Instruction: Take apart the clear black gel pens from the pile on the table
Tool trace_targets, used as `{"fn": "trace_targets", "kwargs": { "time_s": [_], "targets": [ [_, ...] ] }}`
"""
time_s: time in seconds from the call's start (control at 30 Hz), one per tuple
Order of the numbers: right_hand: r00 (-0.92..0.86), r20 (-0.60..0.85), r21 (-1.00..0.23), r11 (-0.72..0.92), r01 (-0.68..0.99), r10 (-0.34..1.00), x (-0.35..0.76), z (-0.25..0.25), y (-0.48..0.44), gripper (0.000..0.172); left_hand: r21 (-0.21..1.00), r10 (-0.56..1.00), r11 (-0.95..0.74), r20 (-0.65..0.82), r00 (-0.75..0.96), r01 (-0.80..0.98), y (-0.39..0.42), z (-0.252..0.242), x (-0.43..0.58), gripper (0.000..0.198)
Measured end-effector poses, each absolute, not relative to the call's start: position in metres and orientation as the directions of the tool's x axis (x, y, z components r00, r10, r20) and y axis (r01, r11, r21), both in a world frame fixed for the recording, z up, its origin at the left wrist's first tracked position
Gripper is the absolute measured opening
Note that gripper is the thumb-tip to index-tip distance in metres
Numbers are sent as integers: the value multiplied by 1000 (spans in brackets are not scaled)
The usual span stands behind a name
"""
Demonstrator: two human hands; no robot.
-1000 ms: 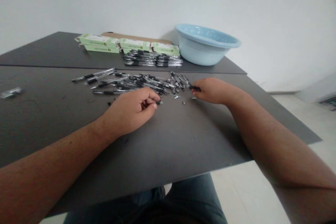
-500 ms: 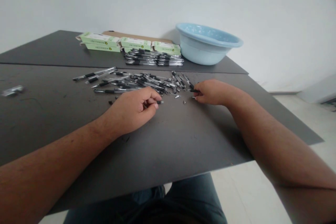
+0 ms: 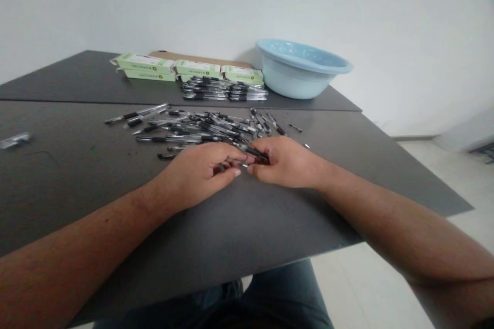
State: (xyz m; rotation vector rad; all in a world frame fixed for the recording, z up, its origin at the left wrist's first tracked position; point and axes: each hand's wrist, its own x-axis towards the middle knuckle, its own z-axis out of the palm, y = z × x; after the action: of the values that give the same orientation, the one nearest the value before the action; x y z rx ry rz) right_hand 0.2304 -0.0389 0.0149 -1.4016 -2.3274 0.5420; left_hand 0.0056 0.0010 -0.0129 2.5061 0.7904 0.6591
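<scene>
My left hand [image 3: 206, 169] is closed, thumb against the curled fingers, in front of the pen pile. What it pinches is mostly hidden. My right hand [image 3: 287, 162] meets it fingertip to fingertip, closed on a black-gripped pen [image 3: 255, 152] that slants toward the pile. A small silvery tip [image 3: 245, 165] shows between the two hands. Just behind them lies a loose heap of clear pens [image 3: 185, 126] with black grips, pointing various ways.
Behind the heap, neat stacks of pens [image 3: 204, 90] lie before light green boxes [image 3: 146, 69]. A light blue basin [image 3: 304, 74] stands at the back right. Small pen parts [image 3: 295, 127] lie right of the heap, and a clear plastic piece [image 3: 15, 140] lies far left.
My right hand has moved left and nearer to me with the pen, and now meets my left hand. My left hand has shifted slightly.
</scene>
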Motion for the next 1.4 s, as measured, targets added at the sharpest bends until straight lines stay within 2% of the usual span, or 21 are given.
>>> {"fn": "trace_targets", "kwargs": {
  "time_s": [0.1,0.2,0.43,0.53,0.7,0.83,0.9,1.07,1.4],
  "targets": [
    [-435,82,-575,399,714,897,225,9,-39,14,447,587,-788,338,736,423,1,-11,5,23],
    [-438,45,-643,362,675,898,225,6,-37,9,421,584,-796,344,735,436,1,-11,4,19],
    [-431,25,-685,329,650,902,227,5,-36,13,417,598,-787,331,730,456,0,-12,7,15],
    [-431,42,-645,354,677,901,229,8,-37,17,483,642,-746,343,686,458,-2,-11,8,12],
    [-510,149,-447,518,729,847,239,15,-38,24,758,822,-517,311,477,397,2,-12,6,12],
    [-544,203,-353,579,735,814,246,15,-36,30,900,878,-368,254,407,233,8,-17,6,19],
    [-542,206,-318,580,750,815,247,14,-35,29,906,873,-369,259,414,210,9,-18,7,19],
    [-561,180,-264,589,763,808,243,15,-37,27,844,847,-451,303,437,289,5,-21,9,13],
    [-588,162,-240,609,756,793,237,18,-41,26,780,820,-517,336,463,351,-1,-18,10,10]
  ]
}}
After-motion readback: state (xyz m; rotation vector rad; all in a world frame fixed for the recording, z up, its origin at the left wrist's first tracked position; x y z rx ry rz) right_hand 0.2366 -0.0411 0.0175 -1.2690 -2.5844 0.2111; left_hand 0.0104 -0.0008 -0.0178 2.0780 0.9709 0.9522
